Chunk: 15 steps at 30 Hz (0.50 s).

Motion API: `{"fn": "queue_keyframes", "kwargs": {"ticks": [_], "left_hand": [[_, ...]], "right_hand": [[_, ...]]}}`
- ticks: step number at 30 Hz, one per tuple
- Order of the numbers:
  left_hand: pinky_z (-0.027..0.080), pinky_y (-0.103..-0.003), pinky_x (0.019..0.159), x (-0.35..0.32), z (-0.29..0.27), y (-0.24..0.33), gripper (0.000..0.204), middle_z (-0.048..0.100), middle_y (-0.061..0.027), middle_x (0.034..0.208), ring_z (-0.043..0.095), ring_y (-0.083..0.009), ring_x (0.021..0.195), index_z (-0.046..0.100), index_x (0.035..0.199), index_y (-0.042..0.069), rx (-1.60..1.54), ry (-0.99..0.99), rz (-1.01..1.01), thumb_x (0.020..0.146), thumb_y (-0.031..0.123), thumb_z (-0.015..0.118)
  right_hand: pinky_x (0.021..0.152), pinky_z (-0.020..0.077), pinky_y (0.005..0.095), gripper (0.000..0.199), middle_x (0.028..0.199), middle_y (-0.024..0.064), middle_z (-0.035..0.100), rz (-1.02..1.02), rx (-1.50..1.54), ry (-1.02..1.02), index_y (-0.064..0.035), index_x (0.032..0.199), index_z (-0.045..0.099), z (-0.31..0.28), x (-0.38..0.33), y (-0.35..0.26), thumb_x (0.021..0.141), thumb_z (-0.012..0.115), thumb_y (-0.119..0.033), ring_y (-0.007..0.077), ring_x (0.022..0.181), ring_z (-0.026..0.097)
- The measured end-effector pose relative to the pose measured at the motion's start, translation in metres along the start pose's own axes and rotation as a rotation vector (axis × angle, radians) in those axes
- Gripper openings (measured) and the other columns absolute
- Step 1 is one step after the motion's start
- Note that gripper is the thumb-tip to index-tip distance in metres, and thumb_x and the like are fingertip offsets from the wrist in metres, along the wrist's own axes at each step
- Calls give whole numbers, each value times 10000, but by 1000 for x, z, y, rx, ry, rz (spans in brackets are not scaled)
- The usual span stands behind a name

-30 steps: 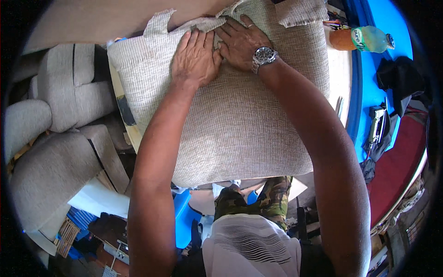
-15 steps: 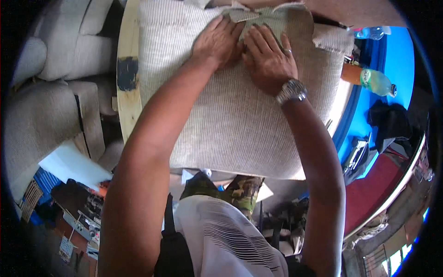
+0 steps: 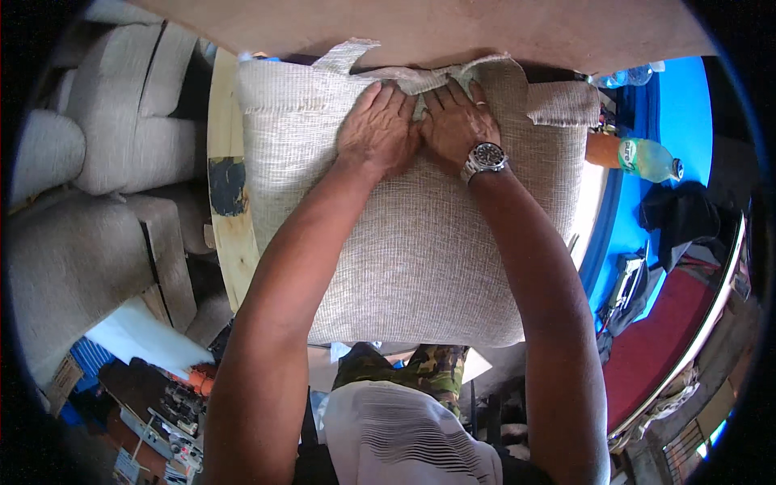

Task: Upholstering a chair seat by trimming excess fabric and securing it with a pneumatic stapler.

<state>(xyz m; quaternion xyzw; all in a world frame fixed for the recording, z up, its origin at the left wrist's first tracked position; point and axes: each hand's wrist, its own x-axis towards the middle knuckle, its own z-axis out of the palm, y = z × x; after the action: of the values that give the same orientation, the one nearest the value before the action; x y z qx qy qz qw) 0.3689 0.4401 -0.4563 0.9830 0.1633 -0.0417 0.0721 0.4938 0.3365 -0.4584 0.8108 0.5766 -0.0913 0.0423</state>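
A large cushion (image 3: 420, 259) covered in beige woven fabric lies in front of me on a wooden surface. My left hand (image 3: 380, 129) presses flat on its far part, fingers stretched away from me. Beside it, my right hand (image 3: 461, 129) also lies flat, with a metal watch (image 3: 486, 158) on the wrist. The thumbs nearly meet. Just beyond both sets of fingertips runs a loose, ragged fabric edge (image 3: 412, 79). At the far right corner of the cushion a flap of the fabric (image 3: 562, 103) is folded over. Neither hand grips anything.
Behind the cushion rises a brown board (image 3: 453, 32). Along the left runs a pale wooden frame (image 3: 234, 263). Upholstered seat pieces (image 3: 73, 259) are stacked at left. A plastic bottle (image 3: 647, 160) lies on the blue surface (image 3: 687, 105) at right, near a stapler-like tool (image 3: 626, 279).
The cushion and hands now appear lower in view, with more of the brown board showing. My right hand has drawn closer to my left. Both stay flat on the fabric.
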Motion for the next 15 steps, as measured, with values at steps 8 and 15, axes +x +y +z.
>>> {"fn": "queue_keyframes", "kwargs": {"ticks": [8,15], "left_hand": [[223,-397,1188,-14,14,22,565,564,-173,1316,472,-268,1301,447,1414,-32,113,-42,30,922,242,501],[225,-427,1187,-16,6,17,547,561,-194,1313,456,-314,1316,455,1402,-31,88,-88,-1,1018,344,350]], "right_hand": [[1206,151,534,508,1428,108,534,-11,22,113,-75,1317,589,30,-20,-8,933,483,-390,275,1394,402],[1214,104,540,624,1550,92,398,-24,20,77,-80,1476,430,2,-114,-35,950,443,-415,268,1465,286]]}}
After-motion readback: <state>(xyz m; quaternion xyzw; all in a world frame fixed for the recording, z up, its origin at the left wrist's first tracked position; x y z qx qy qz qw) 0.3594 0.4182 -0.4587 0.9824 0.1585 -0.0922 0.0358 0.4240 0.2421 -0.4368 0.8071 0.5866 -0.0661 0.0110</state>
